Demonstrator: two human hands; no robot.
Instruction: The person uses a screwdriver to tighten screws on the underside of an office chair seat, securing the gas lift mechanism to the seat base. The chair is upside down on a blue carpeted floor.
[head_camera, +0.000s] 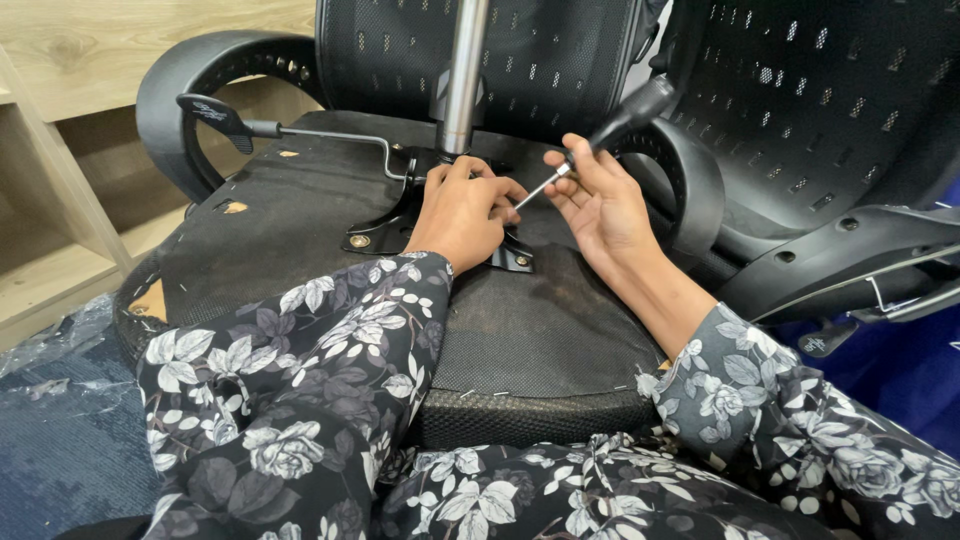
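Observation:
An upturned office chair seat (540, 330) lies in front of me, its black fabric underside facing up. A black metal mechanism plate (385, 232) with a chrome gas cylinder (462, 75) is bolted to it. My left hand (462, 212) rests on the plate beside the cylinder base, fingers curled down onto it. My right hand (600, 200) holds a screwdriver (610, 130) with a black handle. The screwdriver's metal shaft slants down to the left, and its tip meets the fingers of my left hand. Both arms wear dark sleeves with a white flower print.
A black lever with a paddle handle (215, 112) sticks out left from the mechanism. A curved black armrest (190, 90) sits at the left, another (690, 180) at the right. Black mesh chair backs (820, 90) stand behind. Wooden shelving (60, 200) is at the left.

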